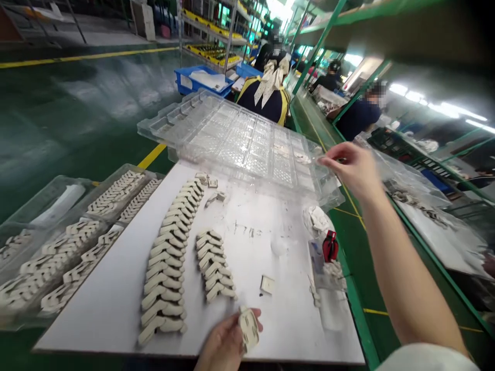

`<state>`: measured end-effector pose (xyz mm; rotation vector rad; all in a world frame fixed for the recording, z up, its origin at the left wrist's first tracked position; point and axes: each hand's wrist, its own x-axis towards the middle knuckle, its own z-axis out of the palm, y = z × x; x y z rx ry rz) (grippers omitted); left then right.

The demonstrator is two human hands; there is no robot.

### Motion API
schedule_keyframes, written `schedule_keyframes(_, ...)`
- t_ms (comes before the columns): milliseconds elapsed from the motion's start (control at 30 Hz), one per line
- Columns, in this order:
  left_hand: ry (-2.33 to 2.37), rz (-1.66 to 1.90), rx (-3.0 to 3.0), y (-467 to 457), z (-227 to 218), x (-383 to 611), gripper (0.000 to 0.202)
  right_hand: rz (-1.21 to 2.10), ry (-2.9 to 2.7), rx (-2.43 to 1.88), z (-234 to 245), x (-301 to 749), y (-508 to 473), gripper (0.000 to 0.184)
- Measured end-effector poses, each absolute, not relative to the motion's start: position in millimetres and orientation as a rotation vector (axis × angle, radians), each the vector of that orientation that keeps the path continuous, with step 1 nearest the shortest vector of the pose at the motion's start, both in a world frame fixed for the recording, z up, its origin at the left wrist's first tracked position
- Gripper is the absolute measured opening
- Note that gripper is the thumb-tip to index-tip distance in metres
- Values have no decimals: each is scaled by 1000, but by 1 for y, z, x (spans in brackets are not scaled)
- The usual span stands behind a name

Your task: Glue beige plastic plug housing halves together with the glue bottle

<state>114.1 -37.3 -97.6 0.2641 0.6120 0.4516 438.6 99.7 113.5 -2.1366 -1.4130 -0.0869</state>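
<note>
Beige pieces, laid out: a long curving row (166,268) of overlapping beige pieces runs along the left part of the white worktop (96,314); a short row (214,268) stands just to its right.
Stage, as judged: well under way; the ordered rows suggest pieces already dealt with, though a single view cannot confirm that they are finished.
Left to do, as judged: at least the beige piece in hand, which lies in neither row; a small square part (267,285) sits apart on the worktop, right of the short row, its status uncertain.
Side tray: more beige pieces lie in ranks in a clear side tray (136,168) beyond the worktop's left edge; whether these are finished or waiting cannot be told.
Left hand: the left hand (227,335), at the near edge, has its fingers clamped on the flat beige piece (249,330), thumb and fingertips on opposite sides, recessed face showing.
Right hand: the right hand (346,164) reaches over the right end of the clear compartment tray (235,136) at the far edge; its fingers are bent, the tips near each other. Blur hides whether they hold anything.
Right margin: a red-and-black object (330,246) lies beside a crumpled clear bag (317,219).
</note>
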Motion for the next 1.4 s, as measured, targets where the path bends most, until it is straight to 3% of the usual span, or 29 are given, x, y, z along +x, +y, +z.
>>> schedule_keyframes(133, 560, 457, 70, -35, -81, 115, 53, -101, -1654, -1499, 71, 341, -15, 13)
schedule_keyframes(233, 449, 430, -4, -33, -66, 116, 50, -141, -1908, -1400, 23, 289, -71, 24)
schedule_keyframes(367, 357, 425, -7, -40, -61, 116, 38, -148, -1892, -1384, -15, 273, -93, 19)
schedule_keyframes(600, 290, 407, 106, -51, -76, 121, 38, -162, -1890, -1390, -18, 286, -110, 11)
schedule_keyframes(700, 333, 425, 93, -50, -82, 120, 41, -326, -1552, -1588, -18, 321, -122, 4)
schedule_keyframes(833, 422, 387, 85, -46, -83, 117, 41, -506, -880, -1980, -25, 383, -125, 18)
schedule_keyframes(1000, 442, 377, 61, -43, -83, 120, 41, -491, -973, -2236, -34, 411, -122, 37)
schedule_keyframes(1100, 425, 389, 43, -42, -82, 123, 40, -622, -899, -2151, -27, 408, -126, 28)
schedule_keyframes(1200, 411, 390, 36, -41, -78, 124, 39, -928, -594, -1731, -13, 391, -121, 21)
schedule_keyframes(1267, 400, 393, 37, -40, -75, 124, 40, -835, -490, -1518, -9, 369, -110, 24)
schedule_keyframes(1400, 405, 397, 34, -39, -72, 124, 39, -157, -551, -1448, -19, 316, -85, 25)
